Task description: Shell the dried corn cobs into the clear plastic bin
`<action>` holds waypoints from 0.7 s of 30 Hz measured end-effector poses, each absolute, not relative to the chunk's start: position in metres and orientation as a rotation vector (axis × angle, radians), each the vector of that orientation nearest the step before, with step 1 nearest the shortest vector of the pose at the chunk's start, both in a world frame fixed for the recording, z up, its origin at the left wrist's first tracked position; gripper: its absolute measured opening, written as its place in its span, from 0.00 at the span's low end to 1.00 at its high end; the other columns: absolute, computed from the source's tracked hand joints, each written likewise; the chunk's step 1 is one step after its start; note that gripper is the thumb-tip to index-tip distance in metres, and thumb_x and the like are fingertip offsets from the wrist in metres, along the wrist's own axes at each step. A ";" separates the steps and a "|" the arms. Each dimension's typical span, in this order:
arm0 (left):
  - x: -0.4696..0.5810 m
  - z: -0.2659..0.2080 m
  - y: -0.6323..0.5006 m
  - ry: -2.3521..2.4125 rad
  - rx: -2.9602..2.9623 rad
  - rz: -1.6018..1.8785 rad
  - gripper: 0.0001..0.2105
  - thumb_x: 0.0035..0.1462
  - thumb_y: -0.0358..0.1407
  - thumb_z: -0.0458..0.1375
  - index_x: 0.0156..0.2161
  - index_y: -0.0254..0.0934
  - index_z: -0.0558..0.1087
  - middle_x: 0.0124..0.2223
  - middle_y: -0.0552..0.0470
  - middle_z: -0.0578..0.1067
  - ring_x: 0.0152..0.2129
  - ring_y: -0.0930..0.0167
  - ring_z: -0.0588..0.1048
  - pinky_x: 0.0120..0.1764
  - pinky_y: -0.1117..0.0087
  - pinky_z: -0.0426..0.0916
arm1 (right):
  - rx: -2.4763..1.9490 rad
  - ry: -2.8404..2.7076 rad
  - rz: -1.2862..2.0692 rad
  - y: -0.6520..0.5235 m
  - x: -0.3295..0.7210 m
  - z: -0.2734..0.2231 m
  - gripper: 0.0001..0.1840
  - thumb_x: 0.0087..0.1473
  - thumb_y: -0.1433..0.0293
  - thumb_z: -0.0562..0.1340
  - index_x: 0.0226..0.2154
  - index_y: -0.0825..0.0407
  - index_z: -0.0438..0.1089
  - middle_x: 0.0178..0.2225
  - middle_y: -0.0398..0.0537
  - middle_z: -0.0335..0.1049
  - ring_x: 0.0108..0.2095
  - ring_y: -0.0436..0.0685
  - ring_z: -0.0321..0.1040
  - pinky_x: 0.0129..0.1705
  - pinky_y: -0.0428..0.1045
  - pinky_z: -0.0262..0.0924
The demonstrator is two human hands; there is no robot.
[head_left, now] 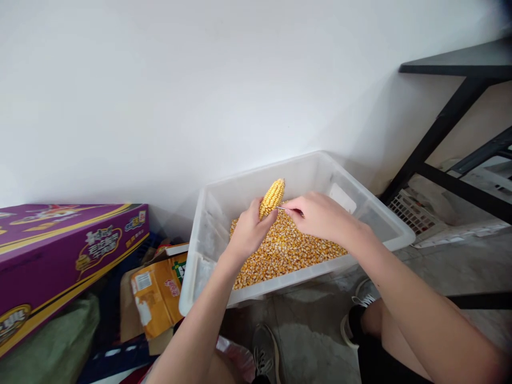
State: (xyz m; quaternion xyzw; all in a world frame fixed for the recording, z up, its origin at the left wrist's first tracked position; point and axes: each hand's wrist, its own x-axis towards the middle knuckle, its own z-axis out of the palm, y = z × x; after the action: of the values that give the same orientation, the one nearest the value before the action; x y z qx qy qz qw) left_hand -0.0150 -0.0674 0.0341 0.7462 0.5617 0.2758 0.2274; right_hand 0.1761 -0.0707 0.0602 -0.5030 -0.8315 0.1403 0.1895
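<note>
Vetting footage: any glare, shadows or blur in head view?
Head view: faint shadow on the wall near the black table, no harsh glare. Same view: dark, blurred top-right corner; thin tool in the right hand too small to judge sharpness.

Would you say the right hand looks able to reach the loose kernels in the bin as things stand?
Likely yes: the right hand is over the loose kernels in the open bin, with nothing visible in between, though its fingers grip a thin tool.

Both arms (206,309) reach forward, left grip (248,230) curled, right grip (319,214) pinching.
</note>
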 end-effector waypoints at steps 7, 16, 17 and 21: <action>-0.016 0.034 -0.069 1.592 2.194 0.680 0.22 0.62 0.49 0.47 0.55 0.36 0.62 0.38 0.45 0.77 0.31 0.64 0.74 0.34 0.67 0.63 | -1.526 -2.430 0.102 -0.081 0.162 0.065 0.09 0.51 0.78 0.57 0.24 0.53 0.70 0.20 0.49 0.64 0.21 0.52 0.58 0.26 0.51 0.43; -0.010 0.034 -0.074 1.643 2.348 0.621 0.22 0.64 0.47 0.45 0.56 0.35 0.59 0.41 0.42 0.77 0.36 0.61 0.76 0.36 0.65 0.65 | -1.550 -2.426 0.123 -0.090 0.156 0.065 0.10 0.47 0.82 0.57 0.25 0.54 0.70 0.21 0.51 0.66 0.23 0.55 0.62 0.26 0.51 0.45; -0.008 0.033 -0.075 1.649 2.353 0.608 0.21 0.64 0.46 0.46 0.56 0.35 0.59 0.41 0.41 0.77 0.36 0.60 0.76 0.36 0.65 0.65 | -1.558 -2.422 0.119 -0.091 0.155 0.063 0.09 0.46 0.82 0.57 0.24 0.54 0.69 0.21 0.51 0.65 0.22 0.54 0.62 0.25 0.51 0.45; -0.005 0.031 -0.076 1.675 2.318 0.597 0.20 0.64 0.44 0.46 0.55 0.35 0.59 0.41 0.41 0.76 0.37 0.59 0.76 0.37 0.64 0.66 | -1.546 -2.414 0.065 -0.088 0.150 0.059 0.09 0.46 0.81 0.56 0.22 0.54 0.67 0.20 0.51 0.65 0.21 0.54 0.62 0.24 0.50 0.44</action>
State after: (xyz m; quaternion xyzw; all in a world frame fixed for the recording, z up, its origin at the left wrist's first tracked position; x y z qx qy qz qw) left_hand -0.0047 -0.0755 0.0313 0.7887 0.5698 0.2032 0.1098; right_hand 0.1503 -0.0883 0.0588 -0.5341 -0.8340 0.0225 0.1370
